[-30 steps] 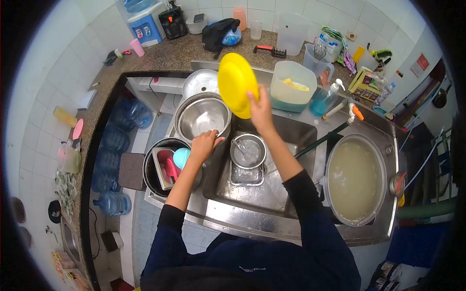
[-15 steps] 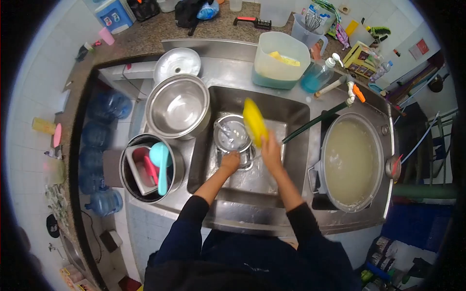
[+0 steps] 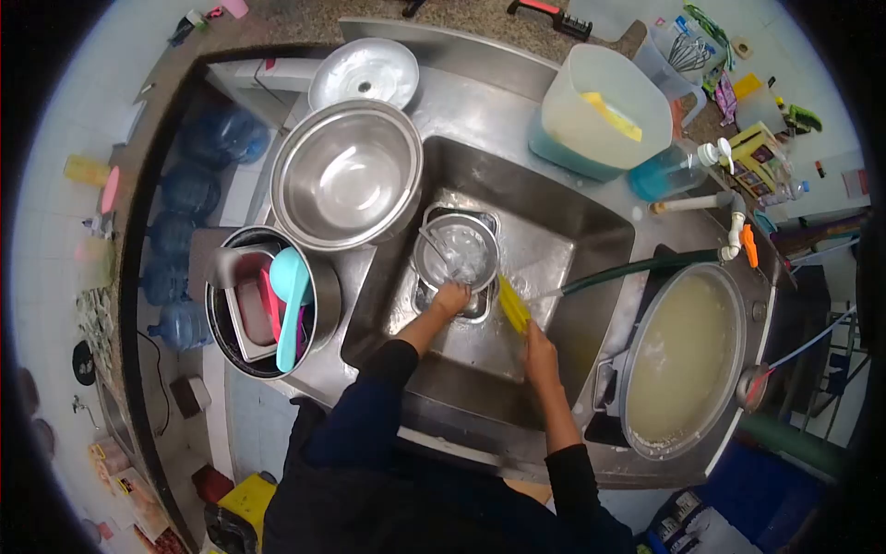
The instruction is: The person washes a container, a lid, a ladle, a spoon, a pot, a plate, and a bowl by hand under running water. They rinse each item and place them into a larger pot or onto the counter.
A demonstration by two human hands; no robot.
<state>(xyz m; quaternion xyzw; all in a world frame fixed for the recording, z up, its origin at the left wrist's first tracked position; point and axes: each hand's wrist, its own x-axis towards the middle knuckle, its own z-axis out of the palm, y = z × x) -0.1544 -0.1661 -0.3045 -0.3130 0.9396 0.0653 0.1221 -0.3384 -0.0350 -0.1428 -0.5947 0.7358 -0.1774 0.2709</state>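
A small round metal bowl [image 3: 482, 242] sits near the left side of the sink [image 3: 572, 277], over the drain area. It has wet, shiny contents and a thin utensil-like piece [image 3: 436, 244] leaning inside. My left hand [image 3: 451, 297] is closed on the bowl's near rim. To the right of the bowl, my right hand [image 3: 541, 353] grips the lower end of a long, flat yellow sponge [image 3: 513, 305], whose upper tip points toward the bowl's right edge. A dark green hose [image 3: 637, 269] reaches into the sink just right of the sponge.
A large steel bowl [image 3: 346, 175] and a pot of utensils [image 3: 325, 314] stand left of the sink. A tub of blue-green liquid [image 3: 563, 138] and a blue bottle [image 3: 657, 175] stand behind it. A big pot of cloudy liquid [image 3: 683, 360] stands at right.
My right hand has come down and toward me, bringing the sponge from above the bowl's right side to a lower place beside it. My left hand stays at the bowl. The view has shifted and turned.
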